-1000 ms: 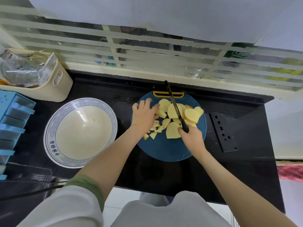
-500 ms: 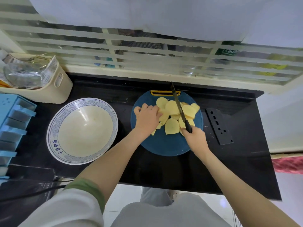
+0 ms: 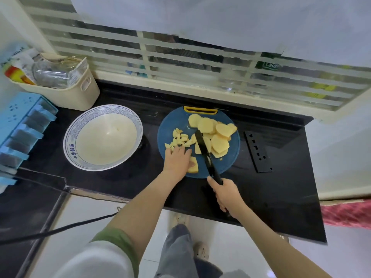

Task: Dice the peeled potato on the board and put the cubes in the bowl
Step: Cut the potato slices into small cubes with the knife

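Grips knife (image 3: 202,149) in right hand (image 3: 226,194), fingers clamped on handle, blade pointing away, just right of potato piece (image 3: 194,167) beside left hand (image 3: 177,160); left fingers curled, hold unclear.

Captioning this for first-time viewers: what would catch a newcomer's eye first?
Yellow potato slices piled on the round blue board mid-counter, small cubes beside them. The right hand grips a black knife, blade over the slices; the left hand rests on the board. A white bowl stands left of the board.
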